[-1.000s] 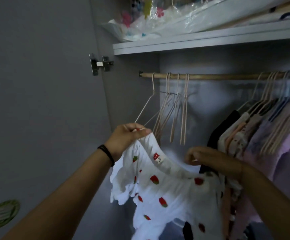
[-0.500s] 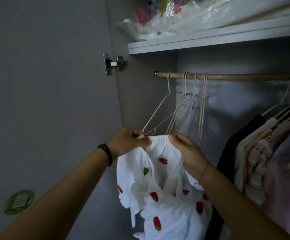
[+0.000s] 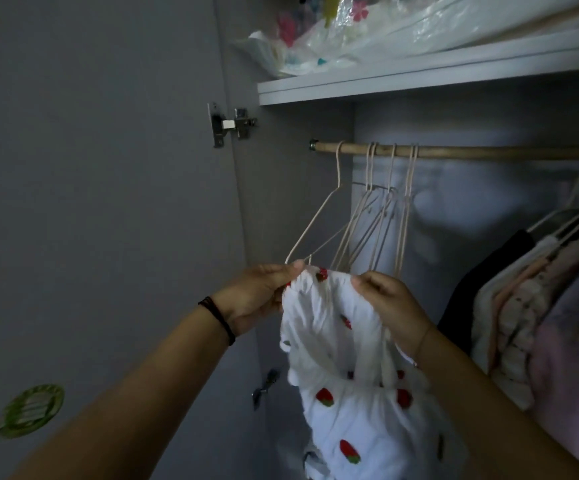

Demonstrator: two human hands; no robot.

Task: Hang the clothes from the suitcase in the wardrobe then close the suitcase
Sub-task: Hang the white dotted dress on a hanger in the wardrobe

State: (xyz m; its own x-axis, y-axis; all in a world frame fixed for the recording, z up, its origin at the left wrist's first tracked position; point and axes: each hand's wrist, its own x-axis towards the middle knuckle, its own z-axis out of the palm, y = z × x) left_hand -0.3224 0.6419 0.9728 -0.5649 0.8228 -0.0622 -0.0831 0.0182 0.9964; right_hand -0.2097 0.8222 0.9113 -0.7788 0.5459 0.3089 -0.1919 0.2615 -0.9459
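A white garment with red strawberry prints [image 3: 343, 403] hangs between my hands inside the open wardrobe. My left hand [image 3: 258, 292] pinches its top edge on the left, right at the lower tip of a pale wire hanger [image 3: 315, 220]. My right hand [image 3: 390, 303] grips the top edge on the right. That hanger hooks over the wooden rail [image 3: 454, 152] at its left end, tilted toward me. Several empty hangers [image 3: 385, 216] hang just right of it. The suitcase is out of view.
Clothes on hangers [image 3: 540, 299] fill the rail's right side. A shelf [image 3: 419, 76] above carries plastic-wrapped bundles [image 3: 333, 32]. The open wardrobe door [image 3: 90, 202] stands at the left with a hinge [image 3: 229, 124] and a green round sticker [image 3: 32, 410].
My right hand moved left from the hung clothes and took hold of the garment's top edge. Both hands now hold the garment bunched under the leftmost hanger. The view shifted left.
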